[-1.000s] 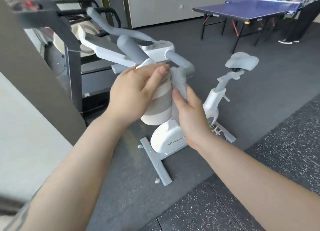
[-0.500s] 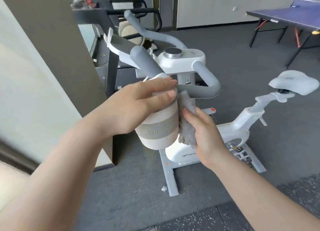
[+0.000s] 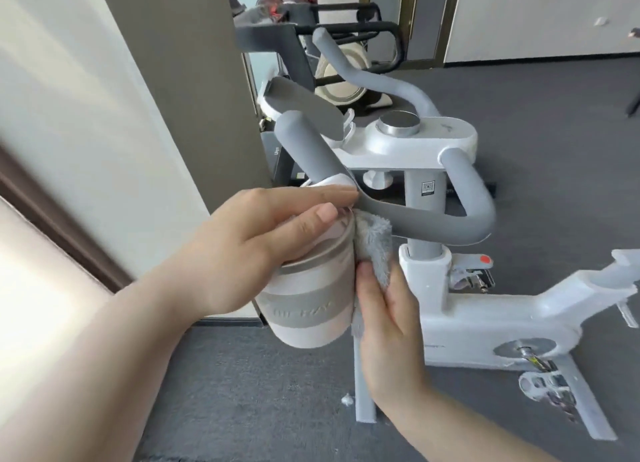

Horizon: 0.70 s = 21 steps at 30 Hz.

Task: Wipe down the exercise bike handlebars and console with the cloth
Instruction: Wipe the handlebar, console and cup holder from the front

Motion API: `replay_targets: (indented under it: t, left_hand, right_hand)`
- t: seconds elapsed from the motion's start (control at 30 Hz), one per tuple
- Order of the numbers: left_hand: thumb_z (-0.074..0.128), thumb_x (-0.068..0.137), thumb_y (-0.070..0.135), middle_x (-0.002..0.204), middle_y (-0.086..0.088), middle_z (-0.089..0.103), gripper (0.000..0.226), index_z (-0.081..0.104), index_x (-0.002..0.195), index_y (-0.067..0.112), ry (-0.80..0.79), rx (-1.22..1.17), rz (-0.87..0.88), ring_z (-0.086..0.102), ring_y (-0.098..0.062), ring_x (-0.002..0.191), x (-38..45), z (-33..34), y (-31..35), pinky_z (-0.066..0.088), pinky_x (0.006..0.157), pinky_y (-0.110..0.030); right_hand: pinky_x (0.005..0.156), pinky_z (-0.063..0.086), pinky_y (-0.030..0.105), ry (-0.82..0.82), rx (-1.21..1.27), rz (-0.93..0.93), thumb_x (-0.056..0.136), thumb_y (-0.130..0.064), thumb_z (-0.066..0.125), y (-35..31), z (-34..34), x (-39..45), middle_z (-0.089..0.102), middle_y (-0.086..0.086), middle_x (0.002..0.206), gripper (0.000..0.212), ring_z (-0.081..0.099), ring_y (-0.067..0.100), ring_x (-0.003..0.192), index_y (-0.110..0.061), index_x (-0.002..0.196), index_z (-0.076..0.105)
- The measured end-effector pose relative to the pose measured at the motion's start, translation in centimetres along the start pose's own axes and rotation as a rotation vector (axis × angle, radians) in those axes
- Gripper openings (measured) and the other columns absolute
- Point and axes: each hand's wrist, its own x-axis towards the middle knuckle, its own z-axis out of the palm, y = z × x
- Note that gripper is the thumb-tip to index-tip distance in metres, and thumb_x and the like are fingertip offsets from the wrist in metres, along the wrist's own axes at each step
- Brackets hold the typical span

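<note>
A white exercise bike (image 3: 491, 309) stands ahead, with grey padded handlebars (image 3: 464, 198) and a white console (image 3: 426, 135) topped by a silver knob (image 3: 398, 122). My left hand (image 3: 263, 246) grips the top of a white and grey bottle (image 3: 308, 305) just below the near handlebar. My right hand (image 3: 388, 312) presses a fluffy grey cloth (image 3: 375, 243) against the bottle's right side. The top of the cloth touches the underside of the handlebar.
A beige wall and dark pillar (image 3: 180, 80) rise close on the left. A dark treadmill (image 3: 311, 28) stands behind the bike. The bike's grey floor bar (image 3: 363, 389) and pedal (image 3: 543, 385) lie low on the grey carpet.
The view swung left and closer to the bike. Both hands stayed on the bottle and cloth, with the cloth now up against the handlebar.
</note>
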Motion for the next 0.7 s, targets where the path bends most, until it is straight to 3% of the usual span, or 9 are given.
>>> replay_targets:
  t: [0.13, 0.27, 0.33, 0.37, 0.43, 0.47, 0.6, 0.7]
  left_hand:
    - [0.050, 0.089, 0.047, 0.118, 0.022, 0.065, 0.037, 0.062, 0.122, 0.036, 0.169, 0.016, -0.116, 0.055, 0.001, 0.118, -0.6, 0.9, 0.9, 0.041, 0.103, -0.039]
    - [0.047, 0.086, 0.055, 0.109, 0.017, 0.069, 0.038, 0.063, 0.118, 0.042, 0.435, 0.137, -0.238, 0.061, -0.006, 0.109, -1.3, 2.7, 2.1, 0.045, 0.098, -0.045]
    - [0.040, 0.088, 0.055, 0.111, 0.020, 0.067, 0.039, 0.063, 0.117, 0.043, 0.536, 0.291, -0.288, 0.058, 0.000, 0.111, -1.8, 4.1, 2.8, 0.041, 0.103, -0.038]
    - [0.037, 0.091, 0.051, 0.114, 0.027, 0.064, 0.038, 0.063, 0.117, 0.042, 0.574, 0.395, -0.289, 0.052, 0.009, 0.115, -1.9, 4.8, 3.1, 0.035, 0.108, -0.026]
    - [0.033, 0.095, 0.042, 0.118, 0.036, 0.055, 0.038, 0.065, 0.116, 0.037, 0.692, 0.543, -0.298, 0.042, 0.019, 0.118, -1.9, 6.4, 3.7, 0.025, 0.104, -0.006]
    - [0.032, 0.096, 0.040, 0.120, 0.033, 0.055, 0.039, 0.065, 0.116, 0.034, 0.776, 0.571, -0.329, 0.042, 0.016, 0.119, -1.7, 7.1, 3.8, 0.025, 0.099, -0.003]
    - [0.032, 0.094, 0.035, 0.133, 0.017, 0.053, 0.042, 0.061, 0.124, 0.027, 1.141, 0.559, -0.465, 0.038, -0.003, 0.126, 0.2, 10.4, 4.2, 0.026, 0.098, -0.013]
    - [0.033, 0.096, 0.034, 0.146, 0.009, 0.039, 0.044, 0.051, 0.135, 0.022, 1.236, 0.592, -0.469, 0.021, -0.007, 0.139, 1.4, 13.0, 4.4, 0.014, 0.108, -0.012]
  right_hand:
    - [0.099, 0.040, 0.027, -0.184, -0.068, -0.072, 0.097, -0.028, 0.043, 0.8, -2.5, -1.3, 0.056, -0.014, 0.126, 0.044, 0.052, 0.005, 0.116, -0.028, 0.141, 0.045]
    - [0.113, 0.031, 0.029, -0.151, -0.162, -0.377, 0.098, -0.003, 0.043, 0.4, -1.2, 1.6, 0.040, 0.006, 0.147, 0.045, 0.036, 0.016, 0.139, -0.009, 0.142, 0.035]
    - [0.113, 0.032, 0.029, -0.203, -0.180, -0.458, 0.093, 0.004, 0.047, 0.3, -2.5, 2.6, 0.041, 0.007, 0.146, 0.047, 0.037, 0.015, 0.139, -0.003, 0.138, 0.038]
    - [0.112, 0.034, 0.031, -0.237, -0.198, -0.511, 0.092, 0.007, 0.049, 0.2, -4.1, 3.2, 0.044, 0.008, 0.144, 0.047, 0.040, 0.016, 0.137, -0.002, 0.138, 0.041]
    - [0.111, 0.036, 0.033, -0.227, -0.241, -0.615, 0.092, 0.008, 0.047, -0.3, -7.9, 5.3, 0.049, 0.006, 0.142, 0.045, 0.045, 0.019, 0.134, -0.002, 0.136, 0.044]
    - [0.111, 0.036, 0.031, -0.190, -0.262, -0.664, 0.092, 0.006, 0.045, -0.7, -9.8, 7.1, 0.051, 0.005, 0.140, 0.042, 0.046, 0.019, 0.133, -0.001, 0.134, 0.046]
    - [0.111, 0.035, 0.029, -0.172, -0.399, -0.820, 0.097, -0.003, 0.037, -2.2, -13.5, 12.2, 0.051, 0.012, 0.136, 0.035, 0.044, 0.015, 0.134, -0.002, 0.130, 0.049]
    - [0.111, 0.034, 0.026, -0.132, -0.376, -0.838, 0.099, -0.004, 0.034, -1.9, -14.9, 12.8, 0.051, 0.018, 0.133, 0.032, 0.046, 0.018, 0.132, -0.001, 0.127, 0.050]
